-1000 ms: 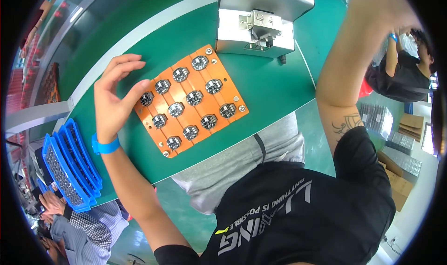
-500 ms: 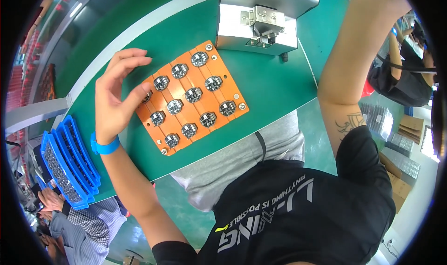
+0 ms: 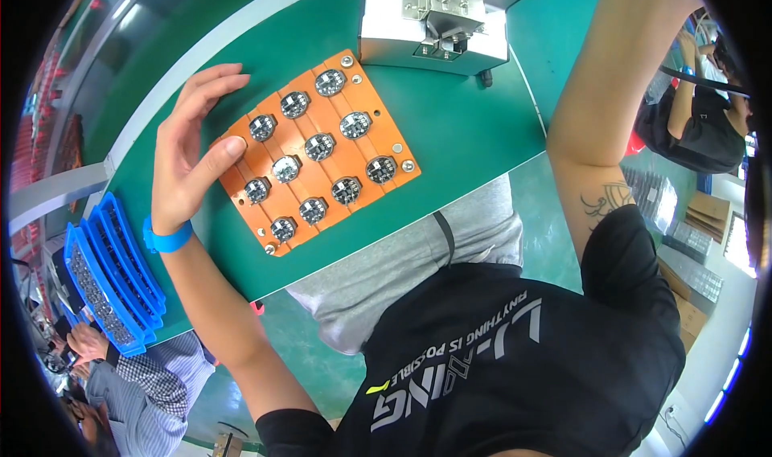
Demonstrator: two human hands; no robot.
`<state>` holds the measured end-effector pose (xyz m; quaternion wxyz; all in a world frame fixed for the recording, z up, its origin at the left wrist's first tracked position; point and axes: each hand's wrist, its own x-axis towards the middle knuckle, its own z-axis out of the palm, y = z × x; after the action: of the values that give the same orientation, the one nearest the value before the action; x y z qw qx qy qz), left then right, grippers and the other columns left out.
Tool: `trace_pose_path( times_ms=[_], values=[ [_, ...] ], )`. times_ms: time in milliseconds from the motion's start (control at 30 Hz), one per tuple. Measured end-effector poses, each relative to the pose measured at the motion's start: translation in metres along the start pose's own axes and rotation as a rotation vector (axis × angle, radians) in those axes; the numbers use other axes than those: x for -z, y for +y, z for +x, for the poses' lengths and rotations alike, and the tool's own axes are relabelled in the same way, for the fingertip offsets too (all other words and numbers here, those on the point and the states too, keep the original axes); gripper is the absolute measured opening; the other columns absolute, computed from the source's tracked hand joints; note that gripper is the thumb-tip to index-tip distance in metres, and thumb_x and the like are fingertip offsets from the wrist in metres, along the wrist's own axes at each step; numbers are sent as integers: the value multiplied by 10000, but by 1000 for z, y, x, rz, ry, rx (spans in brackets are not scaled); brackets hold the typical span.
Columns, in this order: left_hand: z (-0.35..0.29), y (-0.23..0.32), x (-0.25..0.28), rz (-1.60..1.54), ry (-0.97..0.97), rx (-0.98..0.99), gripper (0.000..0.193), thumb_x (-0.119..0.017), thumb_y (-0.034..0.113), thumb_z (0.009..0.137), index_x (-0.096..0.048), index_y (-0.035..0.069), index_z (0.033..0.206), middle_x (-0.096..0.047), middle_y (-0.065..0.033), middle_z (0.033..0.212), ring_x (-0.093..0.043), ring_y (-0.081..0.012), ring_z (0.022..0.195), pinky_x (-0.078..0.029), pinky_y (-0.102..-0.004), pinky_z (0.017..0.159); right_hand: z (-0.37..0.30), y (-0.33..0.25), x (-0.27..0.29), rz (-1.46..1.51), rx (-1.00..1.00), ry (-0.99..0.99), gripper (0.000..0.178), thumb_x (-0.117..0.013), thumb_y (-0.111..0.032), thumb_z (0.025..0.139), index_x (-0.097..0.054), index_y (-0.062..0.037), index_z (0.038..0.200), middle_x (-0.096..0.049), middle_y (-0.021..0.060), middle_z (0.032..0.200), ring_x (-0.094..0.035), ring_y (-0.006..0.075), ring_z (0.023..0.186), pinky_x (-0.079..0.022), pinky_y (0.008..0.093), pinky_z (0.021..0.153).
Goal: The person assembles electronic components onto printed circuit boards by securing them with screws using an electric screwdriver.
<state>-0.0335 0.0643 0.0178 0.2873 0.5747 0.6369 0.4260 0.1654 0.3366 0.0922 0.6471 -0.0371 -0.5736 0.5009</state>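
Note:
An orange fixture plate (image 3: 310, 120) with grooves lies tilted on the green table. Small round circuit boards (image 3: 319, 147) sit on it in rows, with metal screws near its corners. My left hand (image 3: 183, 147) is at the plate's left edge, its thumb tip over the outermost board spot and hiding it. Its fingers are curved and apart from the thumb, past the plate's far left side, with nothing visible between them. A blue band (image 3: 169, 236) circles that wrist. My right forearm (image 3: 615, 79) reaches up and out at the upper right; the hand is beyond the picture.
A white and metal bench machine (image 3: 434, 31) stands behind the plate. Blue bins (image 3: 112, 276) of small parts sit at the table's left end. One person (image 3: 153, 385) is at lower left, another (image 3: 696, 127) at far right. Cartons (image 3: 708, 216) are stacked beyond the right arm.
The whole view has shifted a little, so the plate, machine and hand appear slightly higher and further left. My left thumb stays at the plate's left edge.

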Motion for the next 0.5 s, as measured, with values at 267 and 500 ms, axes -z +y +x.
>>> trace_pose_path(
  times_ms=[267, 500],
  values=[
    [0, 9, -15, 34, 116, -17, 590, -764, 251, 802, -643, -21, 1311, -543, -180, 1421, -530, -309, 1316, -366, -424, 1146, -17, -12, 2, 36, -96, -21, 590, -490, -571, 1061, -554, -13, 1241, -611, 71, 833, -544, 147, 701, -434, 273, 633],
    [1, 45, -46, 404, 206, -145, 428, -771, 202, 678, -761, 24, 1068, -569, -199, 1375, -576, -380, 1230, -470, -486, 1049, -29, -20, 8, 49, -173, -26, 600, -481, -577, 1061, -547, -5, 1232, -597, 72, 774, -528, 147, 638, -424, 275, 587]
  ],
)
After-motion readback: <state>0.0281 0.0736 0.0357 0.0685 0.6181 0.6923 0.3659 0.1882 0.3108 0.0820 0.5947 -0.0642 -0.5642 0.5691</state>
